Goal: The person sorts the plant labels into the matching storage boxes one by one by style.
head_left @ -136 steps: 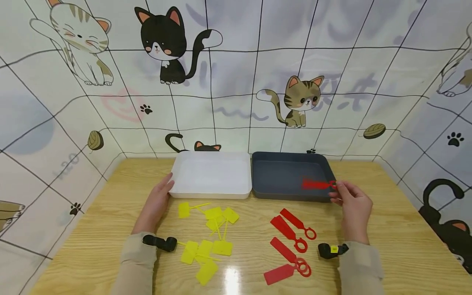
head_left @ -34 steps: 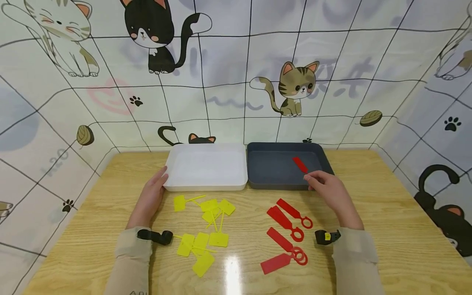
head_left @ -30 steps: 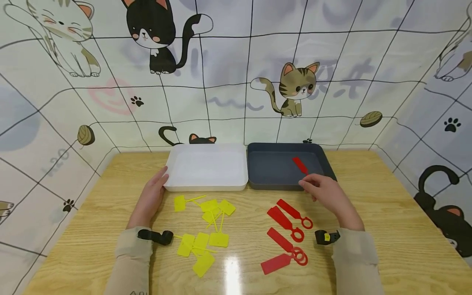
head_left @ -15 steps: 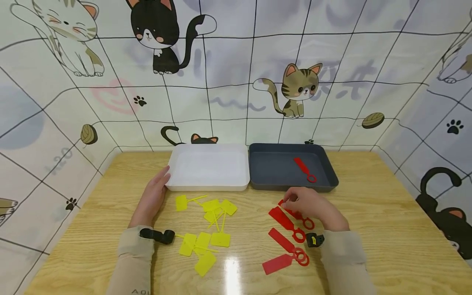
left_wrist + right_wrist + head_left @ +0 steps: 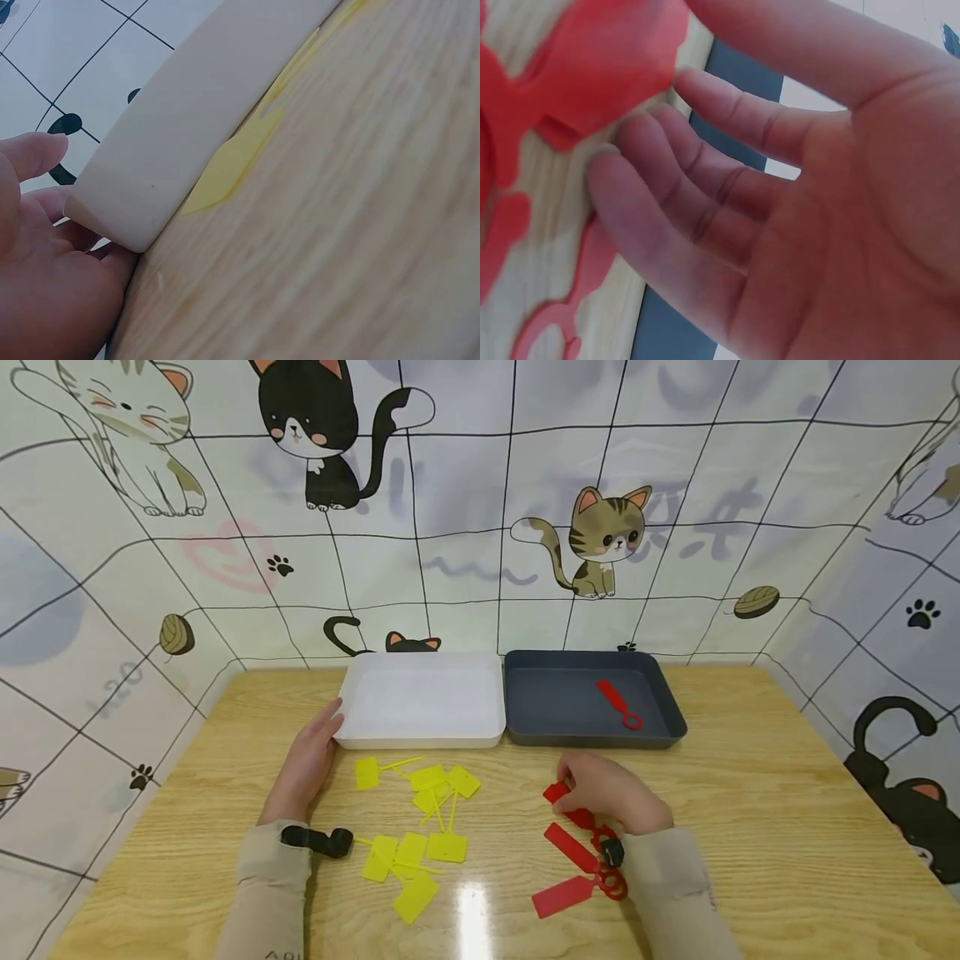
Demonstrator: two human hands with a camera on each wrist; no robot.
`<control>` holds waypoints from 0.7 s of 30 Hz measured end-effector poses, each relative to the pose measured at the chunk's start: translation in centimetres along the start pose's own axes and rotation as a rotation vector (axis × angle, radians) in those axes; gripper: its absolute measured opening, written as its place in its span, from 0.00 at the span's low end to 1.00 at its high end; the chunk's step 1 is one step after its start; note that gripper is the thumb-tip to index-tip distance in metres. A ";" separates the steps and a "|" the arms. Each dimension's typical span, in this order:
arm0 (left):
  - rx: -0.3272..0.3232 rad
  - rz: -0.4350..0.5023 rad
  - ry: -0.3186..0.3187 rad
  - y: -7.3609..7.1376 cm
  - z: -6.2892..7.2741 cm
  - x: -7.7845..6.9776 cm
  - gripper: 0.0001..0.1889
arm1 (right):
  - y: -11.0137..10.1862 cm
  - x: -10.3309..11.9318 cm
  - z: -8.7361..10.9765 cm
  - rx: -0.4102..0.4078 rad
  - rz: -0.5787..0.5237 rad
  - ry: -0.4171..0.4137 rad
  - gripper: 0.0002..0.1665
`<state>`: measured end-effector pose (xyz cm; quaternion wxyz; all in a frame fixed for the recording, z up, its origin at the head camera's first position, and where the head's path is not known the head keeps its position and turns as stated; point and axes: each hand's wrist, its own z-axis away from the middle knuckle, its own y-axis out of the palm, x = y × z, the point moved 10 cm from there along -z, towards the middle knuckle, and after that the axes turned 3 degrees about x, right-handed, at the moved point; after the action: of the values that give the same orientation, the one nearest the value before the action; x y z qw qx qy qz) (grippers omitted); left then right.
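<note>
My left hand [image 5: 306, 760] rests against the left end of the white tray [image 5: 420, 742], its fingers along the wall and the thumb [image 5: 41, 154] raised clear of it. Over the red tags on the right, my right hand [image 5: 611, 787] points down. Its thumb and index finger pinch a flat red tag [image 5: 557, 792] with a ring end; the other fingers [image 5: 634, 195] curl loosely beside it. Part of that tag and the one behind it are hidden by the hand. Two more red tags [image 5: 562, 896] lie nearer, rings overlapping.
A dark grey tray [image 5: 596, 742] stands beside the white one, with one red tag [image 5: 613, 697] in it. Several yellow flag-shaped tags [image 5: 447, 847] with thin stems lie on the wooden table [image 5: 180, 843]. A cat-printed sheet [image 5: 465, 568] hangs behind.
My right hand has let go of a red tag in the grey tray and come back toward me to the tags on the table. My left hand stays at the white tray.
</note>
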<state>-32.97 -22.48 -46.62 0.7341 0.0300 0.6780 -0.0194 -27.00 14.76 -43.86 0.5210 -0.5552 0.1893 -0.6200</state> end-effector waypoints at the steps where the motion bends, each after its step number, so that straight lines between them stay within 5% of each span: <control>1: 0.004 0.000 0.001 0.1 0.1 -0.2 0.29 | 0.0 0.1 0.0 -0.008 0.004 0.000 0.17; 11: 0.024 -0.038 0.002 0.9 0.9 -1.5 0.29 | 0.1 0.4 -0.3 -0.024 0.081 0.016 0.14; 21: 0.025 -0.022 0.022 0.1 -0.1 0.0 0.30 | 0.2 0.3 -0.6 -0.036 0.078 -0.009 0.09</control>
<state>-33.09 -22.36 -46.64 0.7260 0.0317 0.6860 -0.0355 -27.44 14.23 -44.03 0.5355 -0.5593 0.2196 -0.5934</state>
